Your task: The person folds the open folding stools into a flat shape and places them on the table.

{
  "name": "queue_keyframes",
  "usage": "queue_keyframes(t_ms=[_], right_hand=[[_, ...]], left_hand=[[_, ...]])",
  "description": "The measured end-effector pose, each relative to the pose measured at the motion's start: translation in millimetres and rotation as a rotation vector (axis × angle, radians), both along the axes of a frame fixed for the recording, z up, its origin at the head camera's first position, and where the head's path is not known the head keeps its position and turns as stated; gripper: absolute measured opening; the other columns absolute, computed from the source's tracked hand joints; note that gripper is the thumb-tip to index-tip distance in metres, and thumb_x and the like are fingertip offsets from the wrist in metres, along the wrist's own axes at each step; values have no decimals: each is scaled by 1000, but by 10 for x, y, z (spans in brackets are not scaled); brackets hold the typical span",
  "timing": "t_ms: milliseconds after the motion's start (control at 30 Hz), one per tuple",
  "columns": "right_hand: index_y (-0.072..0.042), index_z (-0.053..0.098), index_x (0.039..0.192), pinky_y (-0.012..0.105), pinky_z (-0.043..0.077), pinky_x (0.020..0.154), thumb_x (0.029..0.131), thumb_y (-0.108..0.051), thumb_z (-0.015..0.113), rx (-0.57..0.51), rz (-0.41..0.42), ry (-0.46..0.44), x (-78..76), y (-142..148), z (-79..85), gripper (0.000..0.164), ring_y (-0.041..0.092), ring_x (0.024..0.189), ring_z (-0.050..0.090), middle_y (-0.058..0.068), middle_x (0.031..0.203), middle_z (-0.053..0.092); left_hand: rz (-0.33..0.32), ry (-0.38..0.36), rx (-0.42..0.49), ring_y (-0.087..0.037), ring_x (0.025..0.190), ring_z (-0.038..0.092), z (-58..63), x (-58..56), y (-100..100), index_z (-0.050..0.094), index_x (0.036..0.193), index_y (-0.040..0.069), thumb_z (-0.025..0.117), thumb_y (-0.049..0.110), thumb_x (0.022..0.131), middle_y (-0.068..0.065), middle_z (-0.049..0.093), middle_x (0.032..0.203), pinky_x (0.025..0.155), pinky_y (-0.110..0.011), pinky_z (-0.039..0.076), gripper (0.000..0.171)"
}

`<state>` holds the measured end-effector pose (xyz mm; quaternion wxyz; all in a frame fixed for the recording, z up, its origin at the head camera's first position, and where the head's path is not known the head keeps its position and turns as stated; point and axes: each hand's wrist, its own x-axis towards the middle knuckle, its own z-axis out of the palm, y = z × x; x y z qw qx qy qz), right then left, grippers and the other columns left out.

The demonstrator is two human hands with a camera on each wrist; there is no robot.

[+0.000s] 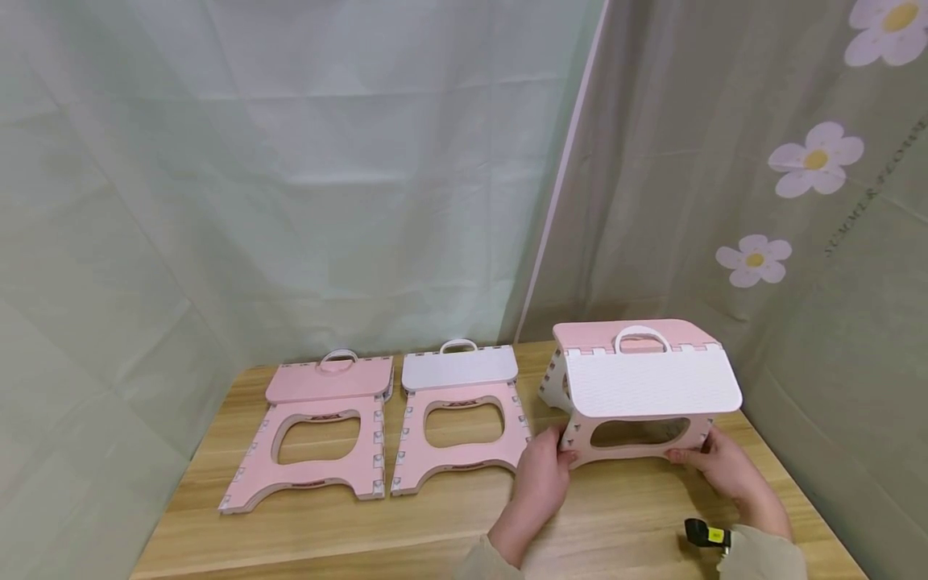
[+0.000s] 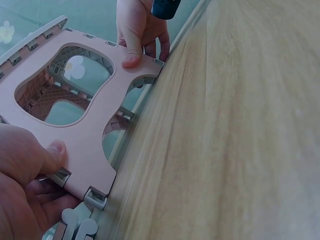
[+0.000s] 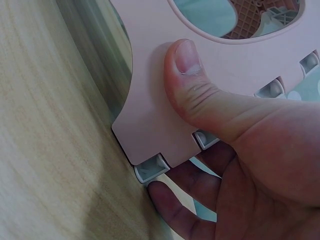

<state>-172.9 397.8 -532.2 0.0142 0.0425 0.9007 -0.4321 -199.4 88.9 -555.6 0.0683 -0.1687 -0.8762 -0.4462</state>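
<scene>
A pink and white folding stool (image 1: 652, 385) stands partly unfolded at the right of the table, its white half-top sloping toward me and a white loop handle (image 1: 643, 330) raised at the fold. My left hand (image 1: 540, 475) grips the left foot of its near pink leg panel, thumb on the front face and fingers behind. At the opposite foot, my right hand (image 1: 728, 469) pinches the same panel between thumb and fingers. Through the panel's oval opening, the left wrist view shows the brown lattice underside (image 2: 47, 92).
Two folded stools lie flat on the wooden table (image 1: 362, 540) to the left, one with a pink top (image 1: 329, 381) and one with a white top (image 1: 459, 370). Pale curtains (image 1: 377, 177) hang behind and at both sides. A black strap piece (image 1: 706, 534) is by the right wrist.
</scene>
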Motion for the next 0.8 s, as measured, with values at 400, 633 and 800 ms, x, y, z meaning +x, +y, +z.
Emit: queue_keyframes(t_ms=[400,633,800], right_hand=[[9,48,147,58,44,103,96,-23,83,27,-2,-1,8,-11,4,69,48,132,49,34,139,58],[7,51,146,38,48,92,96,-25,83,68,-7,6,-3,5,-14,68,39,125,54,28,135,63],[8,48,148,50,47,98,97,-26,83,61,-10,-3,-15,20,-31,70,42,127,53,31,138,60]], left_hand=[[-3,-7,-3,-22,100,73,1,-5,-8,71,124,10,79,12,96,-4,77,108,84,-40,59,29],[1,-4,-4,-22,100,73,1,-6,-4,71,125,10,79,13,96,-4,77,109,84,-40,59,30],[-2,-12,-2,-22,100,73,4,-3,-4,71,126,10,79,13,97,-4,77,109,83,-40,59,30]])
